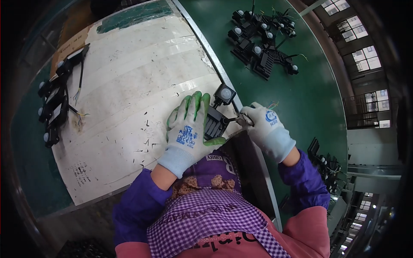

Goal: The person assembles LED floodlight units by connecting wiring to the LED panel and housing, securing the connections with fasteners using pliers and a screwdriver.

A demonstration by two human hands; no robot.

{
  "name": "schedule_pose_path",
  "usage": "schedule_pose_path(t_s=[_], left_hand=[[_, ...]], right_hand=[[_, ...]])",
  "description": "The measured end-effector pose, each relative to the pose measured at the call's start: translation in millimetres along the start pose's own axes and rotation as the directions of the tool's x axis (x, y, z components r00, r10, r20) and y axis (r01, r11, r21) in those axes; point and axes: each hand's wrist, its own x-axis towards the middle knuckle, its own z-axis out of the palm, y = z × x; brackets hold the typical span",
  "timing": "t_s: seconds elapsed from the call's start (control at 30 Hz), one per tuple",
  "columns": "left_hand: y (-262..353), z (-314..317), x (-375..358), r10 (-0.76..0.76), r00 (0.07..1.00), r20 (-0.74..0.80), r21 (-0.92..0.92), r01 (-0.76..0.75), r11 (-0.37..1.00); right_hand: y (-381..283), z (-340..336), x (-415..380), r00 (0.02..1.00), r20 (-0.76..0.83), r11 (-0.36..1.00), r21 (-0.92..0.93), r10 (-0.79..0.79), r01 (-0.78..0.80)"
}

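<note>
A black sensor floodlight with a finned body lies at the right edge of the white-covered bench. Its square sensor head has a pale round dome. My left hand, in a white and green glove, holds the lamp down, fingers stretched along it and thumb at its near edge; the palm hides part of the body. My right hand, also gloved, is closed around small metal nippers. Their tip is at the short black cable by the lamp's right side. Thin coloured wires show beyond the right hand.
Several similar lamps lie along the bench's left side. More lamps are heaped on the green surface at the upper right, others at the lower right. A metal edge separates the surfaces. Black clippings litter the white cover.
</note>
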Motion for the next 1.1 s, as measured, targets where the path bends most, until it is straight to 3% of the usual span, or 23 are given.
schedule_pose_path(t_s=[0.17,0.27,0.37,0.47,0.67,0.77,0.87,0.97,1.07,1.1], left_hand=[[-3.5,5.9,0.5,0.024,0.999,-0.035,0.001,-0.024,1.0],[-4.1,6.1,0.5,0.031,0.999,-0.034,0.013,-0.031,0.999],[-5.0,7.4,0.7,0.03,0.998,-0.046,0.013,-0.03,0.999],[-7.0,6.9,0.6,0.039,0.997,-0.063,-0.024,-0.041,0.999],[-3.7,8.0,0.0,0.043,0.996,-0.082,-0.019,-0.045,0.999],[-4.8,9.7,-0.5,0.051,0.994,-0.1,-0.001,-0.051,0.999],[-3.1,9.6,-2.0,0.08,0.989,-0.123,0.054,-0.073,0.996],[-3.4,10.1,-1.9,0.094,0.984,-0.151,0.064,-0.085,0.994],[-2.6,10.7,-0.7,0.086,0.983,-0.161,0.058,-0.078,0.995],[-2.3,10.3,-0.7,0.087,0.983,-0.161,0.059,-0.079,0.995]], right_hand=[[-18.1,-17.5,6.1,0.988,0.149,0.999,-0.013,0.042,-0.04],[-25.2,-6.4,7.2,0.993,0.032,0.958,-0.26,-0.116,0.12],[-46.4,-12.1,11.8,0.984,0.136,0.96,-0.241,-0.114,0.145],[-52.3,-12.8,9.2,0.976,0.217,0.947,-0.31,-0.01,0.079],[-39.0,-18.1,20.1,0.961,0.227,0.946,-0.245,-0.158,0.213],[-41.1,-18.5,33.0,0.958,0.265,0.941,-0.285,-0.105,0.182],[-16.3,-3.9,32.5,0.928,0.08,0.903,-0.214,-0.364,0.373],[-25.2,-10.5,2.4,0.859,-0.28,0.903,-0.11,-0.429,0.416],[-3.5,1.3,-33.0,0.689,-0.625,0.882,0.003,-0.366,0.472],[1.9,15.9,-34.7,0.724,-0.665,0.92,0.143,-0.183,0.364]])
